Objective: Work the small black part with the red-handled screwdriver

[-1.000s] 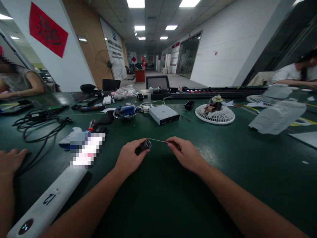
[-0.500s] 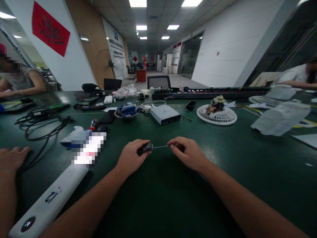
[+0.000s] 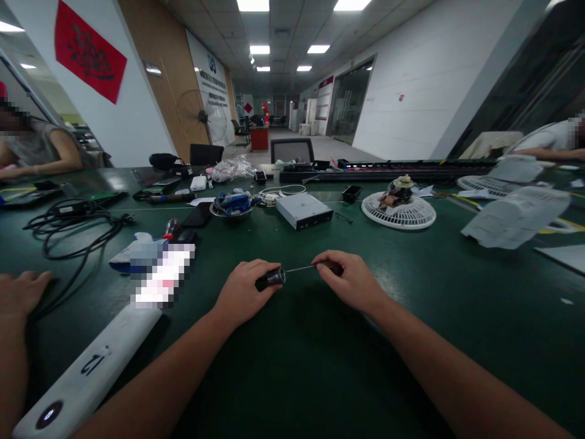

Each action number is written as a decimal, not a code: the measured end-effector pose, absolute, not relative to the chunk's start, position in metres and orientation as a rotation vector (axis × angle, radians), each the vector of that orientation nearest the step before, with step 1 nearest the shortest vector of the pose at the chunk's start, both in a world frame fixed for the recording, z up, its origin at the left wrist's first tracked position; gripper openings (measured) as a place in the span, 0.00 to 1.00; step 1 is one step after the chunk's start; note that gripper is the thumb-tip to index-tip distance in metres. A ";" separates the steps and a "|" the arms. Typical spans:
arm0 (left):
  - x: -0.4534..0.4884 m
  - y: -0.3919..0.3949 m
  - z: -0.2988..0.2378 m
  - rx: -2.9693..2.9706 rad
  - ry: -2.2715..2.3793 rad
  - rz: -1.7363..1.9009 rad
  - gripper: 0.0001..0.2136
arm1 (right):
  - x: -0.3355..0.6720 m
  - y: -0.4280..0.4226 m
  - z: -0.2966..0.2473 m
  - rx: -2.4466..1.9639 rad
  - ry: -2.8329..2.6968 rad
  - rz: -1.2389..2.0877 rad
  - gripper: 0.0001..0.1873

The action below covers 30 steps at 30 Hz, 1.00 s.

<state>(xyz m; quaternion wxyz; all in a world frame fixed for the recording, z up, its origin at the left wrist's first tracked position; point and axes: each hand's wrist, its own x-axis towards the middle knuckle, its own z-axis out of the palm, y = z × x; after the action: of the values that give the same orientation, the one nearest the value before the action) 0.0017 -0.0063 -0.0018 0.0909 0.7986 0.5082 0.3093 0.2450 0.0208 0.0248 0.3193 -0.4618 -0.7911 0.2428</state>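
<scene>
Just above the green tabletop, my left hand (image 3: 244,289) is closed round a short dark cylinder (image 3: 274,277) with a shiny round end facing right. My right hand (image 3: 350,280) grips a screwdriver (image 3: 300,268) by its dark brownish handle. The screwdriver's thin metal shaft points left, its tip by the upper rim of the cylinder's end; whether it touches, I cannot tell. My fingers cover part of the cylinder and of the handle. Beyond both hands lies a grey, box-shaped disc drive (image 3: 304,210).
A metal bowl (image 3: 232,210) with blue pieces stands beyond my left hand. White fan grilles (image 3: 411,213) and a white housing (image 3: 516,216) lie at the right. A long white device (image 3: 91,366), black cables (image 3: 77,210) and another person's hand (image 3: 22,296) are at the left.
The dark cylinder has turned a little in my left hand, its shiny end now facing further right. The screwdriver and my right hand have shifted slightly to the right.
</scene>
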 end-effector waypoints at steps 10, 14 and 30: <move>0.002 -0.007 -0.002 2.421 1.477 0.888 0.18 | 0.244 0.021 0.025 -1.230 -2.094 0.726 0.11; 0.003 -0.007 -0.001 2.447 1.452 0.892 0.18 | 0.244 0.021 0.024 -1.247 -2.078 0.747 0.12; 0.003 -0.007 -0.002 2.449 1.477 0.867 0.18 | 0.244 0.022 0.023 -1.266 -2.087 0.759 0.11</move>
<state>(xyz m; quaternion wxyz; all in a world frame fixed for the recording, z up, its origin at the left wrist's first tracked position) 0.0032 -0.0070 -0.0017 0.0763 0.8170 0.4929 0.2893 0.2444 0.0218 0.0227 0.2888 -0.4741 -0.7817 0.2843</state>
